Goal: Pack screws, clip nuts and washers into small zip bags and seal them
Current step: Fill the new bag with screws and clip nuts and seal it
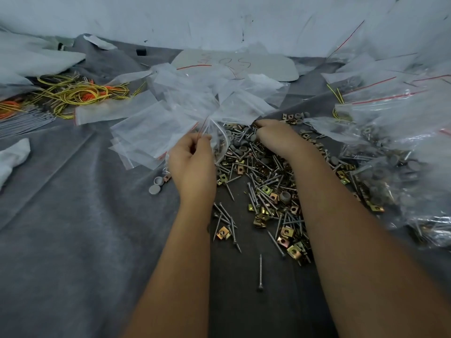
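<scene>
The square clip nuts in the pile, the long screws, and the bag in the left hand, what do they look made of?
Clip nuts: likely sheet metal with a yellowish plated finish, going by the gold-bronze sheen and folded square shape.
Screws: probably steel, plain silver-grey, slightly shiny.
Bag, pinched by the left hand: thin clear plastic film, since parts show through it; it has a red line at the mouth.

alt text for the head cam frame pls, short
A person's left hand pinches a small zip bag at its mouth while the right hand picks from a loose pile of screws, clip nuts and grey washers on grey cloth. Empty bags lie left of the pile, filled ones on the right.
</scene>
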A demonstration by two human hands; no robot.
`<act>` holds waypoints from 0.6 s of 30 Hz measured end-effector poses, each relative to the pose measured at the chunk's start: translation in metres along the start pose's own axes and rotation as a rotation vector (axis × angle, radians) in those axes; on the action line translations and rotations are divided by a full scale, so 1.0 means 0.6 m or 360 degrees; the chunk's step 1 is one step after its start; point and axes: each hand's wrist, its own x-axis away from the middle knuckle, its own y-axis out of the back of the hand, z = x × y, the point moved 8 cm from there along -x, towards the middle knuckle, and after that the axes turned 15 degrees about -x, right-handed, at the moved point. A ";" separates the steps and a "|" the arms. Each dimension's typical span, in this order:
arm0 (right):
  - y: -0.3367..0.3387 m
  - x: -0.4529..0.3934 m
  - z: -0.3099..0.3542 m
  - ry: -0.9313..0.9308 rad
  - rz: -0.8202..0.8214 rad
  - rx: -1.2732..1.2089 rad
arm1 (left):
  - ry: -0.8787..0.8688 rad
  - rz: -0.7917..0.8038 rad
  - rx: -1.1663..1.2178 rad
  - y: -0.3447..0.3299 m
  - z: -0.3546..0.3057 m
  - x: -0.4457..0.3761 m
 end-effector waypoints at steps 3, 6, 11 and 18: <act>-0.001 0.018 0.008 0.0128 0.0016 0.0035 | -0.0010 0.0005 -0.0013 -0.001 -0.003 0.001; -0.004 0.061 0.009 0.0305 0.0061 0.0127 | -0.0057 0.0005 -0.0070 -0.002 -0.007 0.003; 0.000 0.141 0.010 0.0551 -0.0129 0.0014 | -0.0128 0.0072 -0.0241 -0.015 -0.011 0.009; 0.013 0.179 0.006 0.0612 -0.0291 -0.0152 | -0.0205 0.0149 -0.0398 -0.026 -0.012 0.009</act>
